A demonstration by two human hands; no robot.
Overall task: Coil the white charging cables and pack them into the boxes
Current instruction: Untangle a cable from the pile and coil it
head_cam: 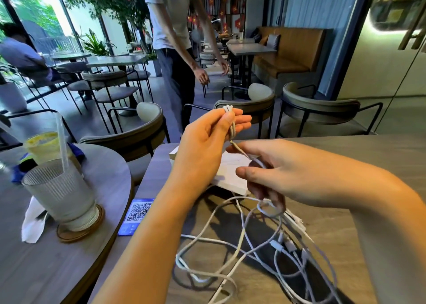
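My left hand (212, 130) is raised above the table and pinches a folded bundle of white cable (232, 125) between thumb and fingers, loops sticking out at the top. The same cable runs down into my right hand (272, 172), whose fingers curl round the strand. Below, several loose white charging cables (242, 246) lie tangled on the wooden table (368, 151), plugs showing at the right. A white box (232, 174) lies flat on the table behind my hands, partly hidden by them.
A blue QR-code card (137, 216) lies at the table's left edge. On the round table to the left stand a ribbed glass with a straw (62, 193) on a coaster and a napkin. A person (179, 38) stands beyond the chairs.
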